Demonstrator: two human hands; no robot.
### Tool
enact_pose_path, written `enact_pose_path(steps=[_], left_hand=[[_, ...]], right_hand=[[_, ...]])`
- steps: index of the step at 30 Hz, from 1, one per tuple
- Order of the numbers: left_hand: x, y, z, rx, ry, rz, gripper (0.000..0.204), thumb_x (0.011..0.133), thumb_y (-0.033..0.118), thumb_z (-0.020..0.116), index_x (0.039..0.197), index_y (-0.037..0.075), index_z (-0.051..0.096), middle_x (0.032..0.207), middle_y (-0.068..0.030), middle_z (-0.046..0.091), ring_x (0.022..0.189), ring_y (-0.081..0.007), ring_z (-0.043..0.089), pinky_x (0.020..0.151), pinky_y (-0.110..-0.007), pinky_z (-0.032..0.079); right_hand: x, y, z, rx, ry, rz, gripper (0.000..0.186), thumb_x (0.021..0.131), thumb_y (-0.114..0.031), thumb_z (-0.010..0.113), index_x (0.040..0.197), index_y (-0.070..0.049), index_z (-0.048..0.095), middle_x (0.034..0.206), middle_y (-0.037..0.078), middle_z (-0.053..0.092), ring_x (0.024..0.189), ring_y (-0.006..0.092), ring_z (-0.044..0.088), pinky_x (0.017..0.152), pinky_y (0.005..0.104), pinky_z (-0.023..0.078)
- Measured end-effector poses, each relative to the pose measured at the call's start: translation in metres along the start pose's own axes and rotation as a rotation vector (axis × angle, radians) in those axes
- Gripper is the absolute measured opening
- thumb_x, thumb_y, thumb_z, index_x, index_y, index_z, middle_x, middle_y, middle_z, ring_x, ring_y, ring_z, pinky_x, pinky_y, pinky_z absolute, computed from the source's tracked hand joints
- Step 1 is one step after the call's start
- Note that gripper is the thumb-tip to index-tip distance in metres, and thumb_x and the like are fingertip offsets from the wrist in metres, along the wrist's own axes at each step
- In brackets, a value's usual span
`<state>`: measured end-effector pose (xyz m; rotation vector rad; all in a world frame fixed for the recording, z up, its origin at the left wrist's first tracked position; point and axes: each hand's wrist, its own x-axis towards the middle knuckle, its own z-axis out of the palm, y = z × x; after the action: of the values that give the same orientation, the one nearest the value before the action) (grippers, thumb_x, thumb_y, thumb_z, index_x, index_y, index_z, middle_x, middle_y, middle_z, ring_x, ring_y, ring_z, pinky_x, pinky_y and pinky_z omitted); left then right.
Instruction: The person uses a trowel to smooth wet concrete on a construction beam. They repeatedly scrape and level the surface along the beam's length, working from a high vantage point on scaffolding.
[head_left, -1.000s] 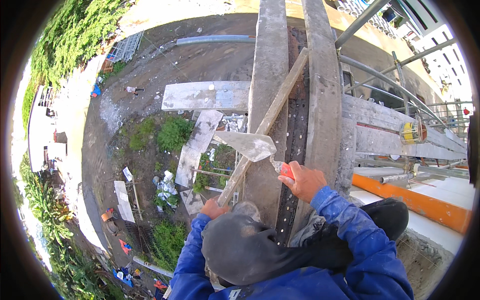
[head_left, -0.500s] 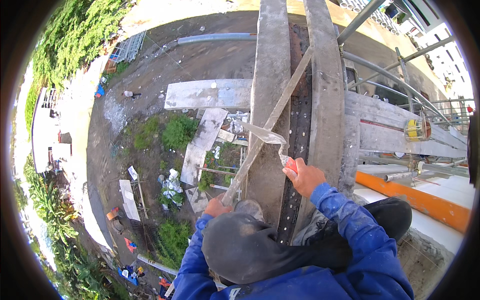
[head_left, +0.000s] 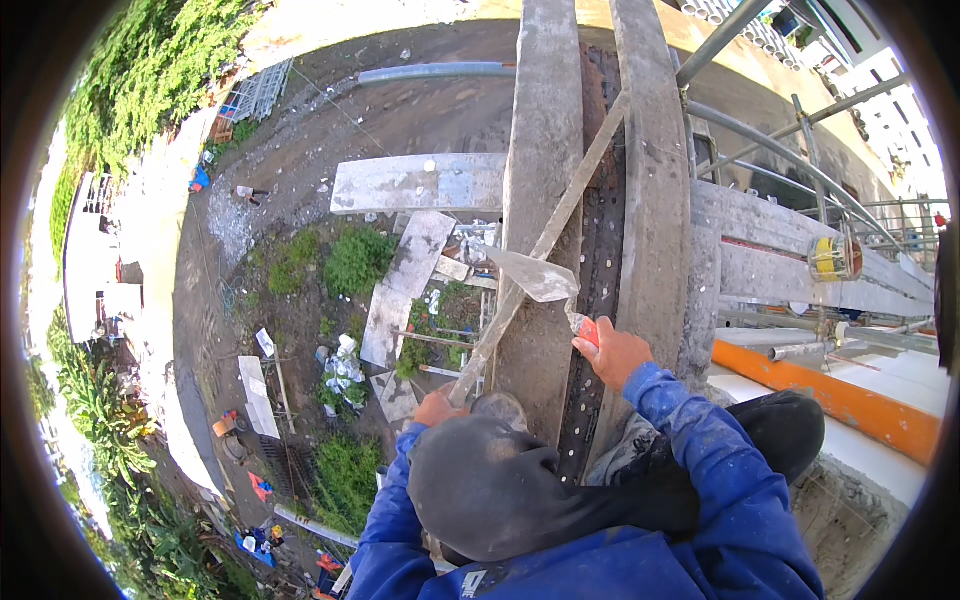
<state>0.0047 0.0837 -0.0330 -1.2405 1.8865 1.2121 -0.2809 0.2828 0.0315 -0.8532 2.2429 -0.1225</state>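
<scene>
My right hand (head_left: 612, 355) is closed round the red handle of a pointed trowel (head_left: 538, 277). The trowel's grey blade points left, its face turned partly up, over a long wooden strip (head_left: 562, 212). Near my knee, my left hand (head_left: 437, 409) grips the lower end of that strip. The strip slants up to the right across a concrete ledge (head_left: 545, 120) and the dark channel (head_left: 601, 190) beside it, its far end near a second concrete ledge (head_left: 655, 200). Whether the blade touches the strip I cannot tell.
Left of the ledge is a deep drop to the ground, with weathered boards (head_left: 410, 185), shrubs (head_left: 358, 258) and a distant person (head_left: 250, 193). On the right stand scaffold pipes (head_left: 770, 140), grey planks (head_left: 765, 275), a yellow bucket (head_left: 830, 259) and an orange beam (head_left: 830, 395).
The trowel blade has turned, so more of its flat face shows. My right hand has shifted very slightly, while my left hand keeps its grip on the strip.
</scene>
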Motion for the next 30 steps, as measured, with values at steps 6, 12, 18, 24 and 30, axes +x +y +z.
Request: enact_pose_path(steps=[6, 12, 18, 24, 30], left_hand=[[-0.002, -0.007, 0.008, -0.068, 0.004, 0.024, 0.067, 0.072, 0.032, 0.072, 0.132, 0.006, 0.06, 0.111, -0.0244, 0.07, 0.106, -0.0366, 0.068, 0.093, -0.042, 0.052], [-0.005, -0.002, 0.009, -0.049, -0.012, 0.028, 0.066, 0.072, 0.031, 0.073, 0.131, 0.005, 0.06, 0.111, -0.0242, 0.07, 0.105, -0.0355, 0.068, 0.092, -0.041, 0.053], [0.013, -0.028, 0.024, -0.102, -0.041, 0.078, 0.069, 0.071, 0.028, 0.077, 0.134, 0.006, 0.059, 0.109, -0.0213, 0.071, 0.101, -0.0319, 0.069, 0.09, -0.04, 0.053], [0.018, -0.029, 0.028, -0.065, -0.032, 0.029, 0.068, 0.073, 0.022, 0.077, 0.137, 0.011, 0.058, 0.104, -0.0159, 0.073, 0.094, -0.024, 0.071, 0.086, -0.036, 0.054], [0.012, -0.022, 0.026, -0.07, 0.001, 0.021, 0.065, 0.072, 0.023, 0.078, 0.134, 0.012, 0.061, 0.104, -0.0168, 0.073, 0.096, -0.025, 0.071, 0.087, -0.038, 0.054]], right_hand=[[-0.017, -0.019, -0.01, 0.046, 0.087, -0.251, 0.055, 0.098, -0.059, 0.047, 0.108, -0.004, 0.05, 0.082, 0.023, 0.07, 0.077, 0.0432, 0.068, 0.067, 0.0538, 0.053], [-0.018, -0.018, -0.009, 0.035, 0.022, -0.093, 0.053, 0.098, -0.059, 0.047, 0.107, -0.007, 0.05, 0.083, 0.02, 0.071, 0.077, 0.0431, 0.068, 0.067, 0.0535, 0.053], [-0.008, -0.002, 0.002, -0.016, -0.046, 0.017, 0.055, 0.098, -0.06, 0.045, 0.108, -0.006, 0.049, 0.083, 0.02, 0.071, 0.078, 0.0425, 0.068, 0.068, 0.0532, 0.052], [-0.011, -0.01, 0.003, 0.024, 0.031, -0.105, 0.057, 0.097, -0.061, 0.045, 0.109, -0.006, 0.05, 0.082, 0.021, 0.07, 0.078, 0.0425, 0.068, 0.068, 0.0531, 0.052], [-0.026, -0.018, -0.004, 0.072, -0.025, -0.182, 0.057, 0.099, -0.061, 0.043, 0.11, -0.005, 0.05, 0.082, 0.023, 0.069, 0.078, 0.0432, 0.068, 0.07, 0.0536, 0.052]])
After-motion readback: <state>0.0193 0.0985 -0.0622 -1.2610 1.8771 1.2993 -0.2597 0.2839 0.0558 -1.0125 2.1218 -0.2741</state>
